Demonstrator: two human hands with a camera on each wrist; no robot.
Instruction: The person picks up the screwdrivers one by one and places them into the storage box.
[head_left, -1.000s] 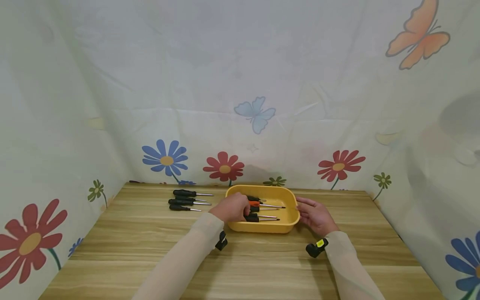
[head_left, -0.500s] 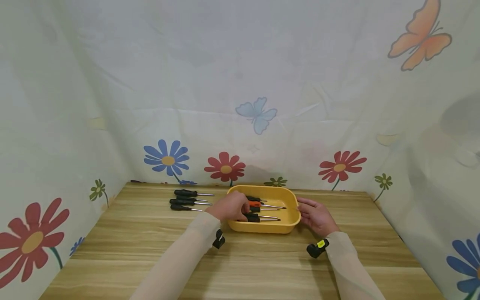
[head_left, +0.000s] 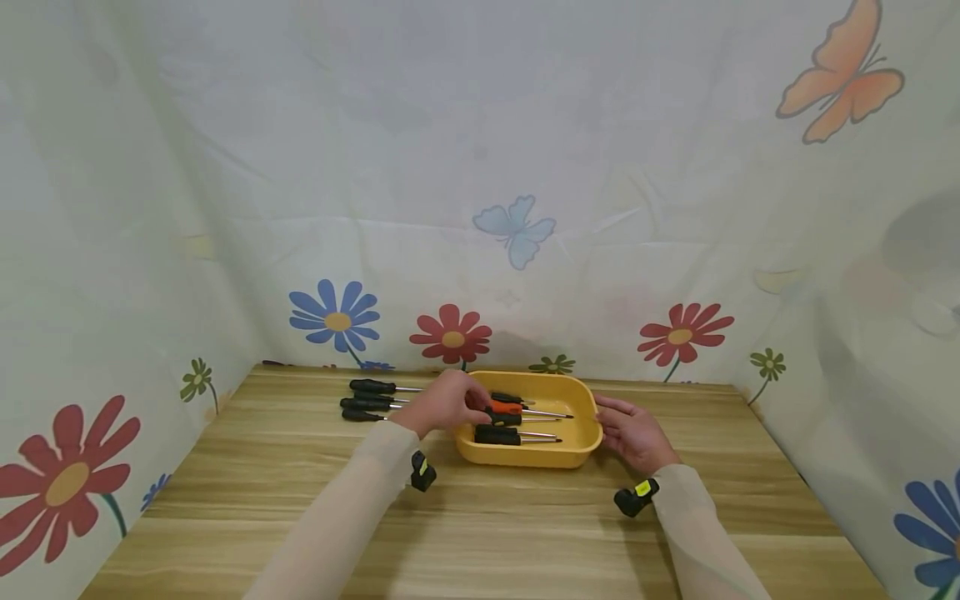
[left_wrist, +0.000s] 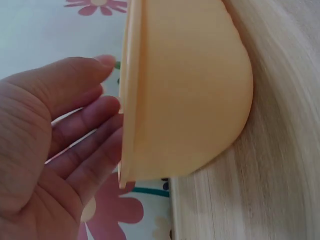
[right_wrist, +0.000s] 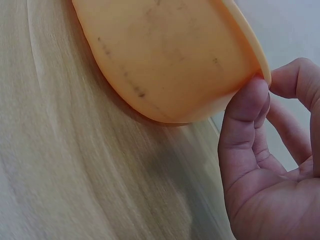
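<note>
Screwdrivers lie inside the yellow tray (head_left: 577,446) at lower centre of the head view, one orange-handled (head_left: 504,407), the others black; the left hand (head_left: 444,402) hovers at the tray's left rim, fingers loosely extended, grasping nothing. The right hand (head_left: 633,433) touches the right rim with relaxed fingers (thumb on the edge); three black screwdrivers (head_left: 367,400) lie left of the tray.
</note>
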